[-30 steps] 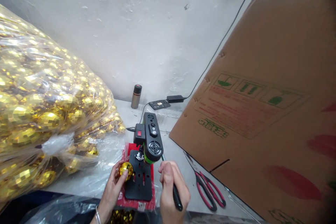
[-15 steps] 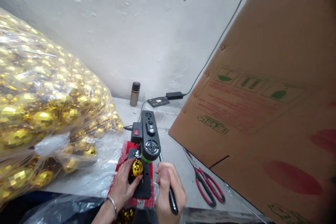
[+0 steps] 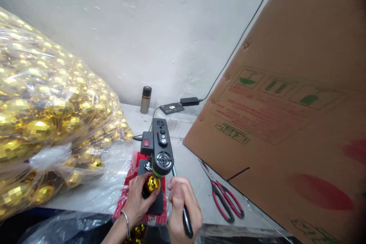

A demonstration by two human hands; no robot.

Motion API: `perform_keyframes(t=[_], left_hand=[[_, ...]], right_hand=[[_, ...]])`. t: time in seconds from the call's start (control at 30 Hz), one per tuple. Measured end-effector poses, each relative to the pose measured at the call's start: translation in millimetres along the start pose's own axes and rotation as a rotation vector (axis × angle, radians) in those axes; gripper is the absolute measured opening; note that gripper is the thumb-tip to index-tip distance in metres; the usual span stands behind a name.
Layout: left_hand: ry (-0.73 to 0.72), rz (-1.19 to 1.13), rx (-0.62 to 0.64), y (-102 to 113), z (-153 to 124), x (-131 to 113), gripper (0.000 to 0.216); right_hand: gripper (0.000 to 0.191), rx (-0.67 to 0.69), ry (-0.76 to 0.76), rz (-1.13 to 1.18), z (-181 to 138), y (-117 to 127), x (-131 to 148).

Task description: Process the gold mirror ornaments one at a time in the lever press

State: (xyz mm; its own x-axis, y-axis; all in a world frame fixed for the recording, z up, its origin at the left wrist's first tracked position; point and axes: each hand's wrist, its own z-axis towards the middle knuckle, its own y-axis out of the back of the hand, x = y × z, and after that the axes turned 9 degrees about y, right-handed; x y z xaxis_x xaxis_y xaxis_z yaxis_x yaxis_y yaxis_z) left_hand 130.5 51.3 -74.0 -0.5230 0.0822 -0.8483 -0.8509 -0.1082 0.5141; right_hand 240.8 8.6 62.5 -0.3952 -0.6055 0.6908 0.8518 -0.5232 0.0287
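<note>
My left hand (image 3: 140, 195), with a silver bangle at the wrist, holds a small gold mirrored ball (image 3: 153, 184) between thumb and fingers. The ball is under the head of a black bench press (image 3: 161, 148) with a red switch on its side box. Around the press's lever handle (image 3: 187, 221) my right hand (image 3: 184, 207) is closed, to the right of the base. A red plastic sheet (image 3: 121, 206) lies beneath the black base. Whether the press head touches the ball is hard to see.
A big clear bag of gold mirrored balls (image 3: 57, 110) fills the left. Red-and-black scissors (image 3: 225, 200) lie right of the press, beside a large cardboard box (image 3: 271, 103). Behind stand a bottle (image 3: 145, 100), a dark patterned pad (image 3: 172, 108) and a black power adapter (image 3: 190, 101).
The gold ball has turned a little in my left fingers and sits slightly further right under the press head. My right hand keeps its hold on the lever handle.
</note>
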Motion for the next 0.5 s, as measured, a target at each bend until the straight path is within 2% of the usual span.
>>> perform_keyframes(t=[0.23,0.5], left_hand=[[-0.065,0.023,-0.076,-2.7,0.5,4.5,0.04],[-0.132,0.057,-0.173,-11.0,-2.3,13.6,0.041]], right_hand=[[0.032,-0.023,-0.058,0.015,-1.0,-3.2,7.2],[0.035,-0.066,-0.045,0.004,-3.9,-9.2,12.5]])
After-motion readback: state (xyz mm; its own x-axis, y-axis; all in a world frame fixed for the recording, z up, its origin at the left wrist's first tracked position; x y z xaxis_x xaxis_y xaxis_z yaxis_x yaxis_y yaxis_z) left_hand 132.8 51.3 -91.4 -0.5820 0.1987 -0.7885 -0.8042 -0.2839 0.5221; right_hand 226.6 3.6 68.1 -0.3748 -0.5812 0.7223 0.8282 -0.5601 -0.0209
